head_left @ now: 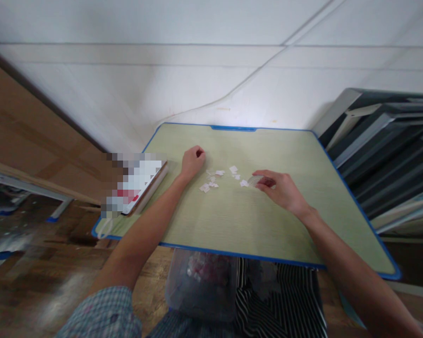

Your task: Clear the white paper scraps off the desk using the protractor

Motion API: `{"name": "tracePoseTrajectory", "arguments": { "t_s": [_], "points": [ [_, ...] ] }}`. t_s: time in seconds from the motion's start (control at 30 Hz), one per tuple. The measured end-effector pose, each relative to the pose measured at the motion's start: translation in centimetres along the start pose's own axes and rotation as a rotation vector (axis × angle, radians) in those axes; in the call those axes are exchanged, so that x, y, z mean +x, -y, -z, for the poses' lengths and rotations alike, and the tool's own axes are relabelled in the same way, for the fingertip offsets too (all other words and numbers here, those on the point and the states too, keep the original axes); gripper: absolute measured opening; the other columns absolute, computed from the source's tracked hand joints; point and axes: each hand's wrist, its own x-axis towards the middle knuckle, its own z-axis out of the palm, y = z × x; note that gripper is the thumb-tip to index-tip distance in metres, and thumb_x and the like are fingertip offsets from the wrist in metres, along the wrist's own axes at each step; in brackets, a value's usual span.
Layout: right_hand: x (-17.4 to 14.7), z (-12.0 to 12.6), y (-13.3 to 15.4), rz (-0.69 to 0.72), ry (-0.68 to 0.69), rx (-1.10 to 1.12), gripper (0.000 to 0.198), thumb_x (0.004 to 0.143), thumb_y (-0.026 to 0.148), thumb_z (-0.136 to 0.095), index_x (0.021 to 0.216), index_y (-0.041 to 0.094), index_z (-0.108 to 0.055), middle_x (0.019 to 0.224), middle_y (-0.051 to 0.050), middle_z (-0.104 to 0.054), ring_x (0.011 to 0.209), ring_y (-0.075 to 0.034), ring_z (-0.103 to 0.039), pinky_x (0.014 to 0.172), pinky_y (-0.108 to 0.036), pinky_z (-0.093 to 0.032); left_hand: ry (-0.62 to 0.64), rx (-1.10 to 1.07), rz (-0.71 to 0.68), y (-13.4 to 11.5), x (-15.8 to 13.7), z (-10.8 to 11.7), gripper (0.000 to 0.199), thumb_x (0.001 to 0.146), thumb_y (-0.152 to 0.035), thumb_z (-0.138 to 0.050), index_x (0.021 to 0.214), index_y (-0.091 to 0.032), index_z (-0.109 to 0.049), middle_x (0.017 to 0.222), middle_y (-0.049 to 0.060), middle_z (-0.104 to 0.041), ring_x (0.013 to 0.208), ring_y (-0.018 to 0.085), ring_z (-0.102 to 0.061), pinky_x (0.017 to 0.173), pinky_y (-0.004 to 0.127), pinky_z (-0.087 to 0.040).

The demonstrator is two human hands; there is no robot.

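Over the pale green tabletop, my right hand pinches a small, thin, see-through piece between thumb and fingers. Its kind is too small to make out. To the left, my left hand is closed with curled fingers near the table's far half. Whatever it may hold is hidden. Between the hands lie several small white paper pieces, scattered flat. One white piece lies right beside the see-through piece in my right hand.
A white box-like object, partly blurred out, stands at the table's left edge. Behind the table is a white wall with a cable. Dark flat panels lean at the right. A clear plastic bin sits below the front edge.
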Motion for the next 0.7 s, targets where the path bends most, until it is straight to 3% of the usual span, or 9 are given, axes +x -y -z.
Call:
{"name": "tracePoseTrajectory", "arguments": {
  "t_s": [0.7],
  "points": [
    [0.1, 0.51, -0.14, 0.0, 0.124, 0.098, 0.032, 0.068, 0.015, -0.055, 0.099, 0.015, -0.065, 0.069, -0.002, -0.067, 0.059, -0.014, -0.061, 0.061, -0.026, -0.051, 0.003, 0.007, 0.008, 0.03, 0.03, -0.02, 0.014, 0.07, -0.02, -0.042, 0.067, -0.016, -0.055, 0.069, 0.002, -0.061, 0.067, 0.013, -0.052, 0.068, 0.026, -0.041]
  ]
}}
